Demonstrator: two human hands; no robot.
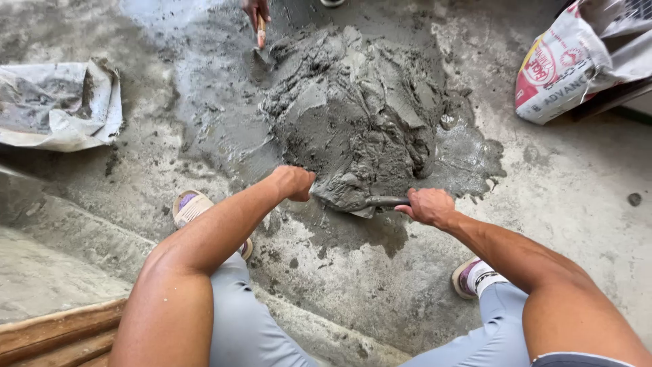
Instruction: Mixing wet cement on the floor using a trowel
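We crouch over a heap of wet grey mortar [353, 115], our right hand [428, 206] closed around the handle of a trowel [377, 202] whose blade is sunk in the heap's near edge, our left hand [295, 182] balled into a fist just beside it. Short, shallow scoops would likely fold it best. Beyond our left hand an emptied sack [58, 105] lies flat; beyond our right, a printed cement bag [577, 64] slumps, contents unseen. Another person's hand [255, 10] works a second tool [261, 34] opposite.

both bare arms reach forward from bent knees. left hand [295, 182] is curled into a fist near centre; right hand [428, 206] is closed, knuckles up, just to its right.
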